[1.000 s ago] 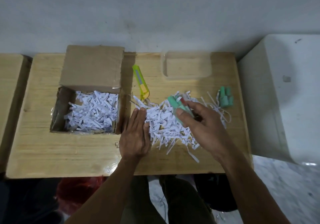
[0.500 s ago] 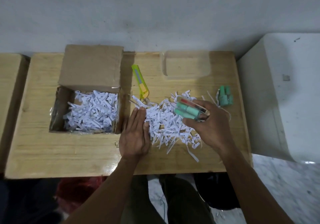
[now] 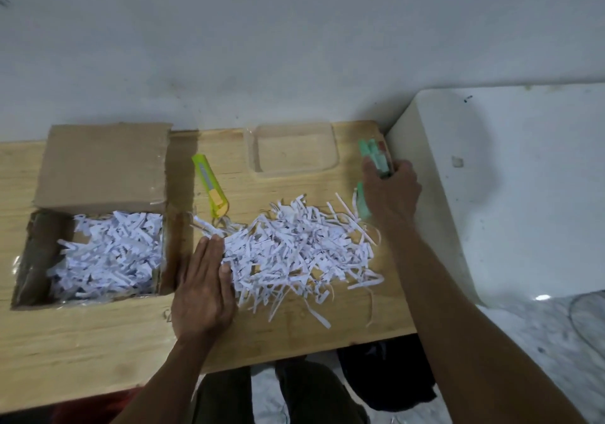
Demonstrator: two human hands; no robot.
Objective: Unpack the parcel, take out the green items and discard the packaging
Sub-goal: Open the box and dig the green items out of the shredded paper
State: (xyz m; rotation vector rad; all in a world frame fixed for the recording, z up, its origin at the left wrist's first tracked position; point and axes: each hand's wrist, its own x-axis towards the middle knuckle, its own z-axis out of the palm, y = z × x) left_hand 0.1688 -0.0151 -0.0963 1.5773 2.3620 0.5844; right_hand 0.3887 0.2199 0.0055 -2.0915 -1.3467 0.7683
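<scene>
Sorting step: our right hand [image 3: 391,191] pinches green pens [image 3: 376,157]; left hand [image 3: 204,287] flat, fingers together, on shreds [image 3: 294,247]. Next: set pens down.

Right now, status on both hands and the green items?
Left hand flat beside shredded white paper. Right hand grips green items near table's far right corner. Nothing blocking.

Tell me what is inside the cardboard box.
The box holds white shredded paper, with brown cardboard showing at the left. Anything under the shreds is covered, so green items there cannot be ruled out.
</scene>
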